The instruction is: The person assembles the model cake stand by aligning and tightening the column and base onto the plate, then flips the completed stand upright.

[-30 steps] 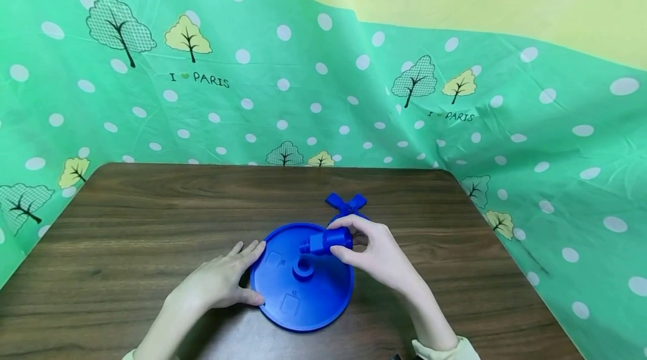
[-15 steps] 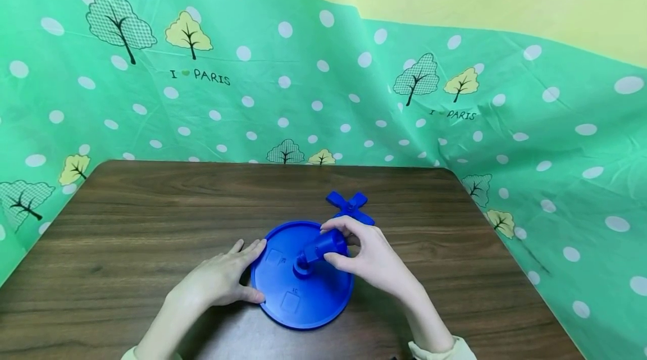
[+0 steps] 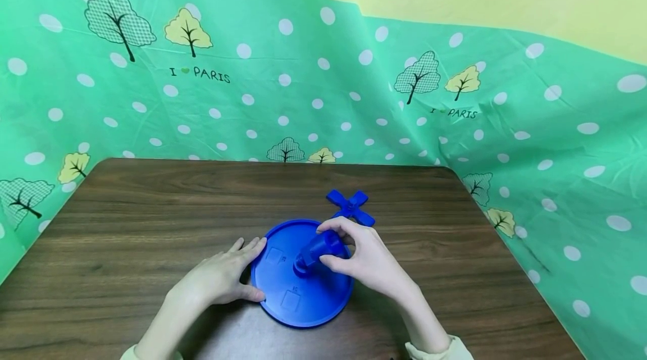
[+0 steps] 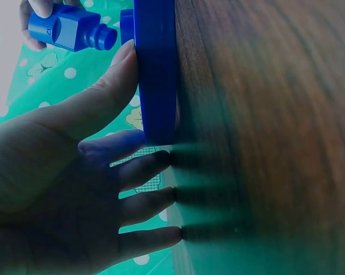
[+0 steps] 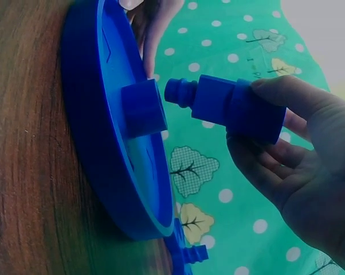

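Observation:
A round blue plastic base with a raised rim lies flat on the table, a hollow socket standing at its centre. My left hand rests at its left edge with fingers spread; in the left wrist view the thumb touches the rim and several fingertips reach the tabletop. My right hand pinches a blue stepped plastic part between thumb and fingers. This part has a wide cylinder, a flat-sided middle and a narrow ridged tip. In the right wrist view the tip points at the socket with a small gap between them.
A blue four-armed cross piece lies on the wooden table just behind the base, close to my right hand. A green cloth with white dots and trees hangs behind the table and along its sides.
My right hand has moved left and slightly inward, bringing the stepped part from above the right of the base to over the socket, tilted tip-down. The left hand has stayed put.

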Demonstrator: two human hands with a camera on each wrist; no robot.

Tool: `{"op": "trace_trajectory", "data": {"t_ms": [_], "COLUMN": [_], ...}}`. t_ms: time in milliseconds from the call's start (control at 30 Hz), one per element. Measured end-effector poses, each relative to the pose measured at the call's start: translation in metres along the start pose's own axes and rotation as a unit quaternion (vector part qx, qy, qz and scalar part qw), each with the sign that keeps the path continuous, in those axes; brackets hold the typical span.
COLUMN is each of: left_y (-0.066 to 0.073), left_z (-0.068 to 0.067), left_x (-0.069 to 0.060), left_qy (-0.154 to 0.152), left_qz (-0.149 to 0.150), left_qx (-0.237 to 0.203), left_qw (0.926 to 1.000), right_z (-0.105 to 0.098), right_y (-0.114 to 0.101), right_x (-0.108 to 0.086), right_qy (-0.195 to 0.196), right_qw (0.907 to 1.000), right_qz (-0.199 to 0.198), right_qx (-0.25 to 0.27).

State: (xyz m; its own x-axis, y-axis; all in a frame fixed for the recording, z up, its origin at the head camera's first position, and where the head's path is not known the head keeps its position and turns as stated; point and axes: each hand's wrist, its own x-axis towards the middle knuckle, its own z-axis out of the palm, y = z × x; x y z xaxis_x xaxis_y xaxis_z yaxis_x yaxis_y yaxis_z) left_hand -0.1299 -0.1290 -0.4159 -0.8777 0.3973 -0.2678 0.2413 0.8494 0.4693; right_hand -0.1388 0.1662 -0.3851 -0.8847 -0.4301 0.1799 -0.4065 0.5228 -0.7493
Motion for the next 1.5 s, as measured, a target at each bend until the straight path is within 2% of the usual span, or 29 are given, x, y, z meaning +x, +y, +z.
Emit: {"op": "trace_trajectory", "data": {"t_ms": [333, 567, 667, 1033, 1200, 1500], "left_y": [0.000, 0.000, 0.000, 0.000, -0.001, -0.001], "left_z": [-0.001, -0.001, 0.000, -0.001, 0.000, 0.002], "left_x": [0.000, 0.000, 0.000, 0.001, 0.000, 0.001], "left_qy": [0.003, 0.003, 0.003, 0.004, 0.000, 0.002], "left_qz": [0.001, 0.006, 0.005, 0.006, 0.001, 0.003], "left_qx": [-0.001, -0.002, -0.001, -0.005, -0.020, -0.030], "left_qw": [1.0000, 1.0000, 1.0000, 1.0000, 0.9998, 0.9995], "right_z": [0.006, 0.011, 0.014, 0.020, 0.022, 0.023], "right_y": [0.001, -0.003, -0.004, -0.003, -0.003, -0.002], "right_x": [0.001, 0.002, 0.003, 0.002, 0.003, 0.001], "right_qy": [0.011, 0.022, 0.025, 0.008, -0.007, -0.030], "right_qw": [0.9984, 0.9993, 0.9989, 0.9985, 0.9980, 0.9984], "right_qz": [-0.045, -0.009, -0.012, -0.038, -0.048, -0.039], "right_qx": [-0.032, -0.030, -0.039, -0.039, -0.040, -0.028]}}
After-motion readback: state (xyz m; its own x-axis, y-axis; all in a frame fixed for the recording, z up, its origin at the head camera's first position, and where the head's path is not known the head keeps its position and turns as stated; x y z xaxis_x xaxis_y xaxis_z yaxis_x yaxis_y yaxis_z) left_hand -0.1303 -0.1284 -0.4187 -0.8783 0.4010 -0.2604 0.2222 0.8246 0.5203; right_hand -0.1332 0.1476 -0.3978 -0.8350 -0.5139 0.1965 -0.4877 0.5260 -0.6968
